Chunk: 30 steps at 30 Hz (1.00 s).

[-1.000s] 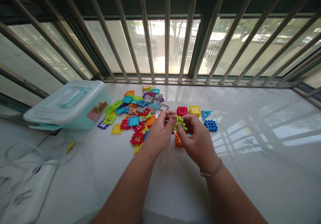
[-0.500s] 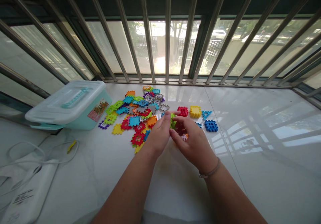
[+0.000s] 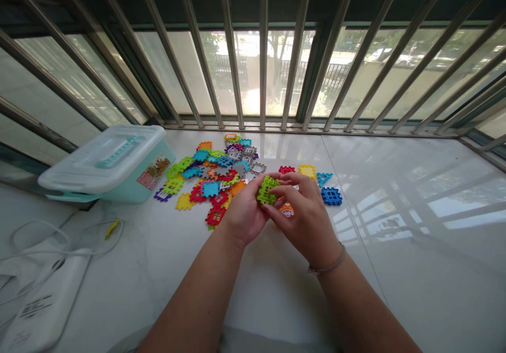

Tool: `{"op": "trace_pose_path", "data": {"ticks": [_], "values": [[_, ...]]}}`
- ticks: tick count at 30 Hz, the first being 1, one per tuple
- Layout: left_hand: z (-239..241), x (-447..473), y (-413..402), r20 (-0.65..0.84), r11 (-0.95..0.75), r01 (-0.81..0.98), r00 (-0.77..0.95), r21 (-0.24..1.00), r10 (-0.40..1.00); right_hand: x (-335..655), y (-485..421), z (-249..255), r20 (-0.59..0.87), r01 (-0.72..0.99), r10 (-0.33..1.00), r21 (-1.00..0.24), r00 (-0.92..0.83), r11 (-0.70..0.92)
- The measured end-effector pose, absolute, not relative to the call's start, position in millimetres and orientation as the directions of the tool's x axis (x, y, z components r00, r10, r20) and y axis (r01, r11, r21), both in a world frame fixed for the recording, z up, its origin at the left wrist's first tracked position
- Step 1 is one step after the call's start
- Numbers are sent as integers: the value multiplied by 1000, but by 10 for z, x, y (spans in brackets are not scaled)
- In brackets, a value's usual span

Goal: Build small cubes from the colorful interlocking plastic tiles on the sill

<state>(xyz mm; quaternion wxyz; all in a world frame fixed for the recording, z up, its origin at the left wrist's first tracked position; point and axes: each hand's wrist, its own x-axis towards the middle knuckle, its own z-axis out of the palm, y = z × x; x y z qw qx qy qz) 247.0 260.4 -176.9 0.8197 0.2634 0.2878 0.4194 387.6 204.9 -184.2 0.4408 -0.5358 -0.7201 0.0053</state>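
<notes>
Head view: both hands' fingers [image 3: 290, 188] close on green plastic tiles [image 3: 266, 190] over a marble ledge [image 3: 395, 274] below steel bars [image 3: 264, 52].

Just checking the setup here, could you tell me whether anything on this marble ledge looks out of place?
A small yellow object lies by the white cable, away from the plastic tiles; I cannot tell what it is. Those tiles are strewn loosely beside the closed storage box.
</notes>
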Motion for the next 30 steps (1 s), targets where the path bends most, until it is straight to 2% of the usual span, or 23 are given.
{"op": "trace_pose_path", "data": {"ticks": [5,10,21,30], "values": [[-1803,2488,2624,-252,545,-558,516,626,819,3888,2061,-1847,629,741,768,-456,-124,494],[-1827,2488,2635,-257,558,-571,523,602,813,3892,2058,-1846,629,738,766,-454,-131,499],[-1818,2485,2584,-191,508,-486,562,712,805,3913,2066,-1836,600,738,789,-473,-130,482],[-1768,2252,2654,-234,537,-310,653,785,720,4007,2048,-1776,601,636,798,-598,-47,488]]}}
